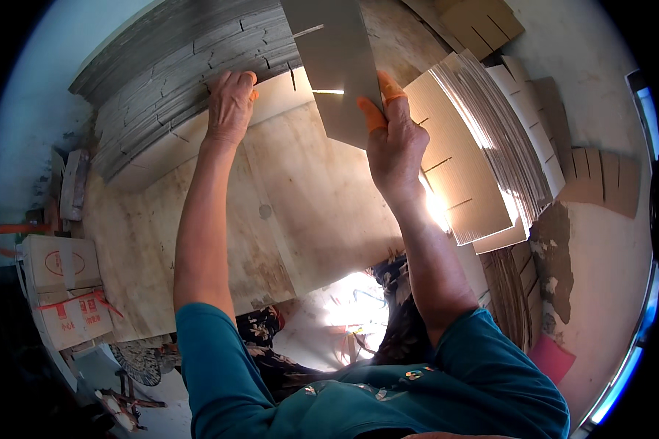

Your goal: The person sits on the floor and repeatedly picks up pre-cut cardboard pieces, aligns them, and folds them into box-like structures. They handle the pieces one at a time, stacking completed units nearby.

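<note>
My right hand, with orange finger covers on its thumb and a finger, grips the side of a slotted cardboard sheet. That sheet is held up over the far part of the table, and light shows through one of its slots. My left hand rests at the front of a long stack of slotted cardboard sheets. Its fingers are curled closed at the top edge of the front sheet, with orange covers on the tips. Whatever lies between those fingers is hidden.
A worn wooden table spreads beneath my arms. On the right stands another pile of slotted cardboard, with loose pieces by the wall. Cardboard boxes sit at the left, beyond the table's edge.
</note>
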